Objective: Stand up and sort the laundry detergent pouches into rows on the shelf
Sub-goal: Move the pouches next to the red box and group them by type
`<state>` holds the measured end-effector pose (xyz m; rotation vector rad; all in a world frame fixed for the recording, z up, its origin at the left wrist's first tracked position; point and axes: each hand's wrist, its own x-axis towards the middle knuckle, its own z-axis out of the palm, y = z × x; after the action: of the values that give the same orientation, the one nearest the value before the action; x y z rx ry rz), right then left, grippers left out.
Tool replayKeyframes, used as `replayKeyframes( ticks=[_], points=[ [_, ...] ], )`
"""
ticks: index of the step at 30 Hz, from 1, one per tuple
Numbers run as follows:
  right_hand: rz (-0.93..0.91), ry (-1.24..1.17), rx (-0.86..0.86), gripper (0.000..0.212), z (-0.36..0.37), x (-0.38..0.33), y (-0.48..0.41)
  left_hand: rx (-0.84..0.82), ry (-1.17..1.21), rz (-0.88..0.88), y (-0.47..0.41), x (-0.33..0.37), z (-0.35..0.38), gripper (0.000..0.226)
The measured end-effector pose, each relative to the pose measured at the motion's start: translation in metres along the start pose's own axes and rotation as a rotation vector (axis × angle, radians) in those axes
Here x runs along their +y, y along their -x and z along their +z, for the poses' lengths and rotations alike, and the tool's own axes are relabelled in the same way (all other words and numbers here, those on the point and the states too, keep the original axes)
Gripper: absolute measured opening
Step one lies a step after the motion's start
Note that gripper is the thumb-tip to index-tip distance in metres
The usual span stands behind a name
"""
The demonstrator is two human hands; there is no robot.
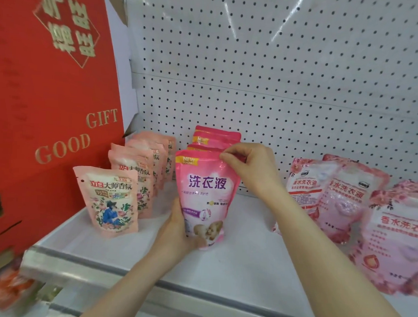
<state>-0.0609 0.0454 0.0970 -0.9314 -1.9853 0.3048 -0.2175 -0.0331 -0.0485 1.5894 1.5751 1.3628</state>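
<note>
1. pink pouch [205, 197] stands upright mid-shelf, at the front of its line. left hand [176, 232] grips its base, right hand [249, 165] pinches its top corner; both hands are clamped on this one pouch.
2. pink row [216, 136] just behind it: a few pouches standing, packed front to back.
3. peach row [134, 168] to the left: standing in file, looks finished.
4. rose pouches [347, 198] to the right: slumped and overlapping, no row. judged the main work left.
5. estimate: two sorts of three near done.
6. shelf [220, 269] is white with a raised front lip. white pegboard [281, 77] behind, red gift box [47, 99] at the left end.
</note>
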Motion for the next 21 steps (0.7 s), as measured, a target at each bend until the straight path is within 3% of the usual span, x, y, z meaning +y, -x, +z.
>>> replayKeyframes(
  ticks=[5, 7, 12, 21],
  points=[
    [0.048, 0.006, -0.028, 0.023, -0.012, 0.002, -0.010, -0.055, -0.084, -0.020, -0.013, -0.004, -0.003, 0.100],
    [0.015, 0.037, 0.002, 0.019, -0.019, 0.000, -0.020, -0.071, -0.076, -0.024, -0.012, -0.005, -0.006, 0.103],
    [0.114, 0.214, -0.329, 0.016, -0.016, -0.003, -0.050, -0.083, -0.096, -0.016, -0.010, -0.004, -0.011, 0.102],
    [0.206, 0.072, -0.233, 0.014, 0.004, 0.010, -0.059, -0.085, -0.145, -0.005, -0.012, -0.012, -0.019, 0.101]
  ],
)
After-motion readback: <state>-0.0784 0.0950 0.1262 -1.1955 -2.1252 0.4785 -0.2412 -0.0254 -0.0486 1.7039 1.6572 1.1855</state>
